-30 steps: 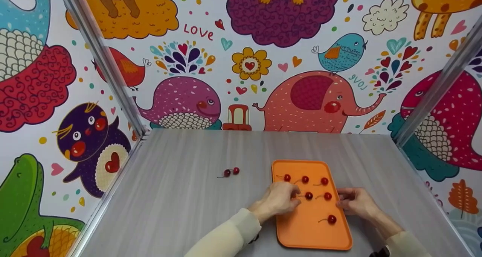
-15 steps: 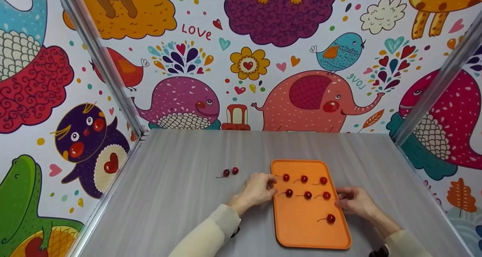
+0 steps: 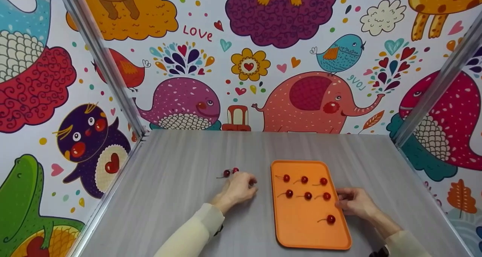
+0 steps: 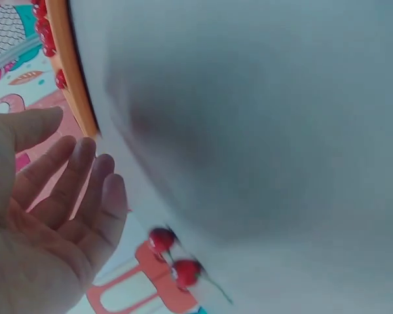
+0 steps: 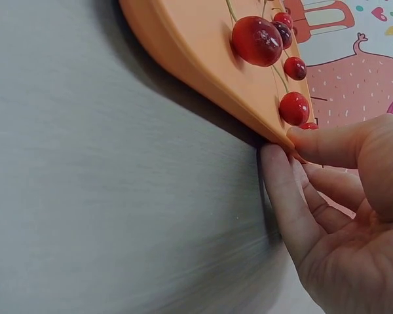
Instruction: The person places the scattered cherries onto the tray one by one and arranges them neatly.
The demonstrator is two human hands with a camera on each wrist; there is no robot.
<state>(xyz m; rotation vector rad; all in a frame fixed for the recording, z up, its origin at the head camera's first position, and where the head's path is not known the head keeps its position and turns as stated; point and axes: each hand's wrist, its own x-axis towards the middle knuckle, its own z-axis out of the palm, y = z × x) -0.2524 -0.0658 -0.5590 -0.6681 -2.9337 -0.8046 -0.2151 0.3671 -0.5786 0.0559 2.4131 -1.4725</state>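
Note:
On the table stands an orange tray (image 3: 311,227) bearing several red cherries with stems: a back row of three, a second row of three, and a single cherry (image 3: 331,219) nearer the front right. My left hand (image 3: 236,188) is over the table left of the tray, fingers loosely bent with nothing in them. Just beyond it two loose cherries (image 4: 185,272) lie close together, one partly covered by the hand in the head view. My right hand (image 3: 357,202) pinches the tray's right rim, thumb on top and fingers against the outer side, as the right wrist view shows.
The grey wood-grain table (image 3: 180,163) is bordered by printed cartoon walls at the back and sides. Metal posts (image 3: 101,57) rise at the back corners.
My left hand has let go of a cherry at the left of the tray's second row and moved left toward the two loose cherries. The right hand has stayed at the rim.

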